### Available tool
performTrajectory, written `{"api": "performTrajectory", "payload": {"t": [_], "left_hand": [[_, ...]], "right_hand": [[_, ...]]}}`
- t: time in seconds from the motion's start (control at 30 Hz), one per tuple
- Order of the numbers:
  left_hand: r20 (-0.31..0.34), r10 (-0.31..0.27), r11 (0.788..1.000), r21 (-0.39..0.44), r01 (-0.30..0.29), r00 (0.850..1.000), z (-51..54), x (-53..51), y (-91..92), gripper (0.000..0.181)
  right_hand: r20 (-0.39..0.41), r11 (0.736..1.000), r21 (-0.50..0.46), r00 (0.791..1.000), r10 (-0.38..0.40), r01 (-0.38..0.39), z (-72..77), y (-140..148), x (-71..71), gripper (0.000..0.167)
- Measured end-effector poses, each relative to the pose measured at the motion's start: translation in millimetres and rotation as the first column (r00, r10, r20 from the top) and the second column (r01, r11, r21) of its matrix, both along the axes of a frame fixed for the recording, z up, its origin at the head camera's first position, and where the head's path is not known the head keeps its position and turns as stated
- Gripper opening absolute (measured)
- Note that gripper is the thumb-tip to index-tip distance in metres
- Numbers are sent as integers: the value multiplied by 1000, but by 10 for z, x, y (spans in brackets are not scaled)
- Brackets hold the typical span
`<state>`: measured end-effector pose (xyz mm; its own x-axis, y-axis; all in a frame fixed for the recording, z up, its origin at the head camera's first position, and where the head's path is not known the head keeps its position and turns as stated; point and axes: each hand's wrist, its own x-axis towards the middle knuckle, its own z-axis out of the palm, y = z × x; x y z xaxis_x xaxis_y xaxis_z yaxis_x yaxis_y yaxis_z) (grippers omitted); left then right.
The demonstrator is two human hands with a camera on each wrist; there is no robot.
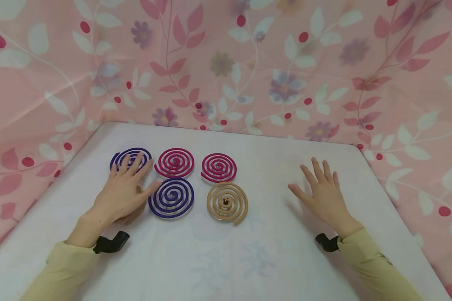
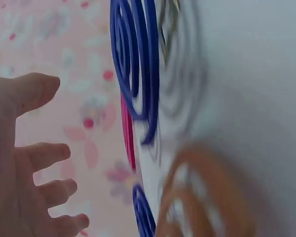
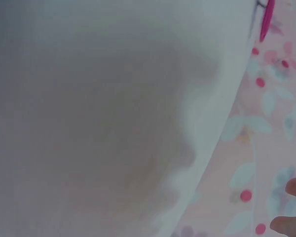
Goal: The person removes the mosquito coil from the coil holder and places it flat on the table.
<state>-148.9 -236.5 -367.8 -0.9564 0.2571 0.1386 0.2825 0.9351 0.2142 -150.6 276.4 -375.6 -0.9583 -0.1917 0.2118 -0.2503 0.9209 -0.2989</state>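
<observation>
Spiral coils, most likely mosquito coils, sit raised on small metal stands in two rows on the white table. The back row has a purple coil (image 1: 115,159), a pink coil (image 1: 176,161) and another pink coil (image 1: 219,167). In front are a tan coil (image 1: 134,214), a second purple coil (image 1: 173,194) and a second tan coil (image 1: 230,201). My left hand (image 1: 121,193), fingers spread, hovers over the left tan coil, hiding most of it; the left wrist view shows the hand apart from the coils. My right hand (image 1: 327,197) hovers over the table's right side, fingers spread, holding nothing.
A white cloth covers the table (image 1: 286,267), with faint blue marks near the front. Pink floral curtain (image 1: 226,62) hangs behind and at both sides. Black wrist mounts (image 1: 112,242) stick out from both sleeves.
</observation>
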Motion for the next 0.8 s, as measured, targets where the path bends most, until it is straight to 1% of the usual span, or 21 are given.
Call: {"api": "performTrajectory", "payload": {"t": [0.1, 0.2, 0.23, 0.33, 0.4, 0.47, 0.53, 0.6, 0.63, 0.7, 0.73, 0.8], "left_hand": [[42, -32, 997, 66, 29, 999, 0, 15, 200, 82], [59, -42, 987, 159, 32, 997, -23, 19, 377, 80], [59, -44, 980, 196, 32, 997, -35, 18, 433, 79], [59, -49, 952, 306, 28, 997, -64, 16, 598, 72], [65, -58, 932, 362, 31, 996, -78, 16, 699, 68], [87, -79, 914, 403, 37, 993, -90, 11, 796, 64], [104, -114, 902, 428, 59, 988, -95, 11, 883, 60], [129, -157, 887, 454, 83, 979, -93, 20, 958, 56], [141, -183, 876, 472, 97, 973, -95, 26, 990, 55], [171, -233, 851, 513, 115, 957, -102, 50, 1049, 54], [195, -257, 832, 542, 114, 947, -107, 65, 1073, 53], [236, -292, 800, 592, 102, 927, -124, 96, 1118, 53]], "right_hand": [[0, 992, -122, 1000, 27, -27, -13, -119, -1, 72], [10, 974, -222, 999, 41, -38, -11, -220, 0, 65], [16, 968, -249, 999, 43, -37, -4, -250, 1, 64], [35, 950, -311, 998, 44, -31, 26, -337, -9, 59], [54, 934, -357, 997, 51, -28, 57, -402, -25, 57], [77, 912, -410, 995, 59, -22, 88, -461, -38, 55], [104, 882, -471, 992, 73, -16, 124, -524, -47, 54], [127, 852, -523, 988, 90, -10, 156, -585, -48, 53], [142, 836, -549, 985, 98, -4, 165, -613, -47, 52], [178, 802, -598, 977, 117, 13, 168, -659, -33, 50], [197, 785, -619, 972, 126, 24, 158, -676, -26, 49], [233, 739, -673, 960, 154, 44, 125, -704, -14, 47]]}}
